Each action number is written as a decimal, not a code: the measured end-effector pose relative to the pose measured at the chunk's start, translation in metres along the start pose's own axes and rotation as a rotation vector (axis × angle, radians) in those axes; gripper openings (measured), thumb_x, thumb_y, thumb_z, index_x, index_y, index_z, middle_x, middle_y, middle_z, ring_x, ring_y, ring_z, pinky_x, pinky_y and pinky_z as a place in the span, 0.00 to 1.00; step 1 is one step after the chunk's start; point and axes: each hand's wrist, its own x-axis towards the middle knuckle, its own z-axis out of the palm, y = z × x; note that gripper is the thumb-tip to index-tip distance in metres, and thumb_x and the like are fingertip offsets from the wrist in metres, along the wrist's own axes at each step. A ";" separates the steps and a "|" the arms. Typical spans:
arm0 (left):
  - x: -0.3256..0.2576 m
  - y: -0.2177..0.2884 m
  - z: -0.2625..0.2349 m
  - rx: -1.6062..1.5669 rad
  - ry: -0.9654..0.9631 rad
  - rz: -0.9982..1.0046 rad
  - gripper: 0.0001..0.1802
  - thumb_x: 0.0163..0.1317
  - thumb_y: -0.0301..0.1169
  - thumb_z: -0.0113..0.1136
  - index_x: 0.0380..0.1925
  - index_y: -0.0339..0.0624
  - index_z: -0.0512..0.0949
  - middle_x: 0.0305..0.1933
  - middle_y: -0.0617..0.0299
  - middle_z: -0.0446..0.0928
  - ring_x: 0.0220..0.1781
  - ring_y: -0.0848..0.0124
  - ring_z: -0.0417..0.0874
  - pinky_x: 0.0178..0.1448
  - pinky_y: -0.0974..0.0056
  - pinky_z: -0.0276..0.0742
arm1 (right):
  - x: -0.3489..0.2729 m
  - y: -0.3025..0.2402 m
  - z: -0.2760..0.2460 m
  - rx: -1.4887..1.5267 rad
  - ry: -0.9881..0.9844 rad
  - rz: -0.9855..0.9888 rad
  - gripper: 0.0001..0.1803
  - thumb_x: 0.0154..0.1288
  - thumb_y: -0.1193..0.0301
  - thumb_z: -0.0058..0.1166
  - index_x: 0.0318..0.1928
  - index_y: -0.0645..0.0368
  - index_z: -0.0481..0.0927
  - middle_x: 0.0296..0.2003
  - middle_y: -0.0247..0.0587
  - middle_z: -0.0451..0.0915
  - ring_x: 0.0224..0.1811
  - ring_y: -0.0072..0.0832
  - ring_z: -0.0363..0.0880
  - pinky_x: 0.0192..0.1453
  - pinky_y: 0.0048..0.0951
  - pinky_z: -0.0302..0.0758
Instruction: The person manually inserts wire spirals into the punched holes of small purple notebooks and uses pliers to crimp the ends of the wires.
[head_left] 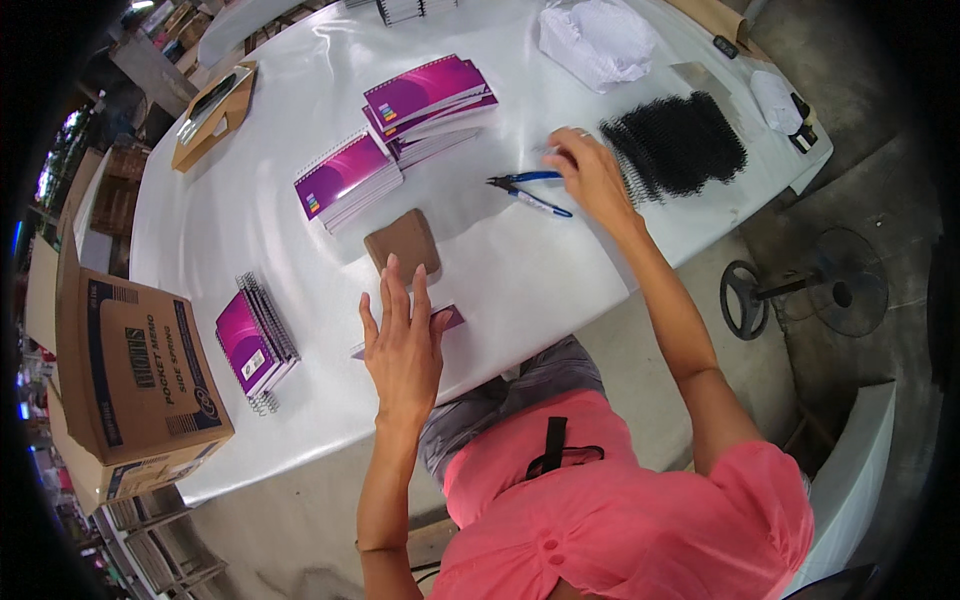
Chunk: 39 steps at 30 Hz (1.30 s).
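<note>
Left hand (402, 335) spreads flat, ungripping, over small purple-covered paper notebook (455, 318), edge showing at hand's three o'clock. Right hand (597, 182), fingers curled, hangs near blue-handled metal pliers (512, 188) at its nine; whether it grips anything, I can't tell remotely. Step, I judge: spiral binding; next likely needs thin black coils (685, 145), heaped at its two, threaded into notebook.

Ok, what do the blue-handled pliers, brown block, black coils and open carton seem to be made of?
Pliers: probably dark metal jaws; smooth blue grips, likely plastic or rubber.
Brown block: matte, round-cornered, perhaps wood or foam; I can't tell.
Black coils: thin, even loops suggest coated wire or plastic.
Carton: matte brown cardboard, judging by its stiff folded flaps.
</note>
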 end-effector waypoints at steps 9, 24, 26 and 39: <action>-0.002 -0.002 0.000 0.097 0.002 0.028 0.34 0.63 0.35 0.62 0.69 0.45 0.63 0.71 0.56 0.67 0.74 0.56 0.63 0.75 0.41 0.52 | -0.061 -0.110 0.021 0.683 -0.485 -0.055 0.12 0.56 0.80 0.63 0.42 0.57 0.85 0.36 0.40 0.81 0.40 0.35 0.79 0.43 0.33 0.75; 0.002 -0.003 -0.010 0.121 -0.017 0.076 0.34 0.62 0.37 0.63 0.69 0.54 0.65 0.67 0.61 0.72 0.71 0.49 0.67 0.74 0.39 0.55 | -0.054 -0.116 0.000 0.329 -0.615 -0.255 0.07 0.67 0.70 0.54 0.41 0.59 0.78 0.29 0.45 0.81 0.35 0.47 0.82 0.41 0.45 0.75; 0.003 -0.005 -0.011 -0.036 -0.066 0.081 0.30 0.62 0.43 0.62 0.65 0.56 0.71 0.65 0.60 0.74 0.68 0.49 0.71 0.69 0.42 0.65 | -0.052 -0.120 -0.001 0.243 -0.708 -0.293 0.07 0.68 0.68 0.53 0.39 0.58 0.77 0.30 0.44 0.82 0.36 0.47 0.82 0.41 0.47 0.75; 0.005 -0.010 -0.023 -0.112 -0.118 0.080 0.44 0.51 0.44 0.69 0.70 0.68 0.63 0.68 0.65 0.72 0.60 0.57 0.79 0.53 0.58 0.81 | 0.023 -0.091 0.110 0.168 -0.584 -0.737 0.21 0.54 0.58 0.67 0.45 0.54 0.77 0.59 0.46 0.73 0.57 0.45 0.72 0.56 0.39 0.73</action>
